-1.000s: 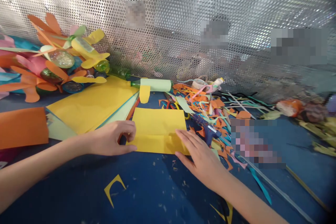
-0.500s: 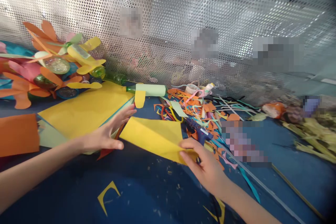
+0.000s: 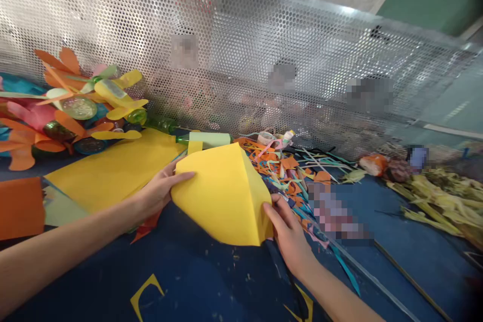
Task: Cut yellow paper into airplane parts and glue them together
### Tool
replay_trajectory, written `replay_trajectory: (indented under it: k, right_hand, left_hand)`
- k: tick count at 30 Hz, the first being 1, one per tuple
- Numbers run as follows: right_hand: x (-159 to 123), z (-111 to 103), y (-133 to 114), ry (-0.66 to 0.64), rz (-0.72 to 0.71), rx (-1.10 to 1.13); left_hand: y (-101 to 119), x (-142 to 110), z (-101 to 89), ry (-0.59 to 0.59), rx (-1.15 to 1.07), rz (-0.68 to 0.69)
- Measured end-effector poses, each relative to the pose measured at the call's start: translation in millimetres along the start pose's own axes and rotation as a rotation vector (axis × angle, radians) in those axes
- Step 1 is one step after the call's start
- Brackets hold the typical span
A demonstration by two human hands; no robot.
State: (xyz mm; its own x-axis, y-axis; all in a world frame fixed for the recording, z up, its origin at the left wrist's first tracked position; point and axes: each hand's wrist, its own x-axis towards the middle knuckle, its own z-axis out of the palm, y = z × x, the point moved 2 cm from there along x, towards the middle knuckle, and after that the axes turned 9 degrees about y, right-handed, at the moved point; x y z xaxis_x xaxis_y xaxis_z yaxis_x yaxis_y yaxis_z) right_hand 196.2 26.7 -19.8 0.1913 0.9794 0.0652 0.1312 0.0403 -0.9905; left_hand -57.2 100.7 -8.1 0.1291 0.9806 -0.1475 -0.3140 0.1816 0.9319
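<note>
A yellow sheet of paper point(image 3: 217, 193), bent with a crease toward its right side, is held up between both hands above the blue table. My left hand point(image 3: 164, 186) pinches its left edge, thumb on the near face and fingers mostly hidden behind. On the right edge, my right hand point(image 3: 289, 229) grips the paper between thumb and fingers. Just behind the sheet lies a green bottle wrapped in pale green paper point(image 3: 211, 140). A larger yellow sheet point(image 3: 116, 171) lies flat beyond my left forearm.
Paper flowers and bottles point(image 3: 75, 110) are heaped at the back left. Coloured scraps point(image 3: 290, 163) spread behind my right hand. An orange sheet point(image 3: 20, 209) lies far left, corn husks point(image 3: 445, 193) far right. A perforated metal screen point(image 3: 234, 55) stands behind, with people beyond it.
My left hand, earlier apart from the paper with fingers spread, has taken hold of its left edge. The yellow sheet has been raised and opened out. The view has shifted slightly.
</note>
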Motion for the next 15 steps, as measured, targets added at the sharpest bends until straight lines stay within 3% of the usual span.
replay_trajectory:
  k: [4,8,11,15]
  right_hand:
    - [-3,1,-1,-0.145,-0.019,0.029]
    - [-2,9,0,-0.289,0.28,0.315]
    - [3,12,4,-0.252,0.44,0.425]
    - [10,7,10,-0.15,0.297,0.313]
  left_hand:
    - [5,7,-9.3,0.157,0.016,0.062]
    - [7,9,-6.4,0.034,0.061,0.041]
    - [9,5,1.3,-0.054,0.113,0.002]
    - [5,2,6.7,-0.08,0.181,0.002]
